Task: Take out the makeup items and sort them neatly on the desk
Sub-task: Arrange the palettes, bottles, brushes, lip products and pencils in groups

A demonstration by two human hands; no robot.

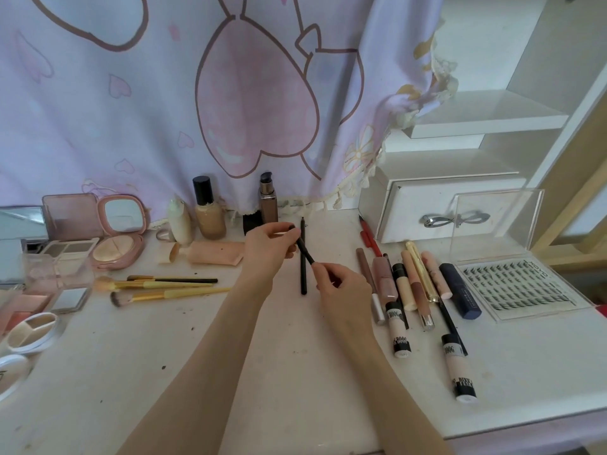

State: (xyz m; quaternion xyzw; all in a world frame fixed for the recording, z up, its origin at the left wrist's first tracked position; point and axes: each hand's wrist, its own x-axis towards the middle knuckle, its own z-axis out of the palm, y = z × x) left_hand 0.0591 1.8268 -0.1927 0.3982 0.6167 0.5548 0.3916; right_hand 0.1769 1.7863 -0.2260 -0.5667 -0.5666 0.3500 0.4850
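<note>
In the head view, at the centre of the frame, a short black pencil (304,252) is pinched at its two ends, the upper end by the left hand (267,249) and the lower by the right hand (341,285), fingers curled closed on it. It is held above the desk (279,356), crossing a long black pencil (303,257) lying there. It would best be laid down parallel, just beside that pencil, with tips aligned.
</note>
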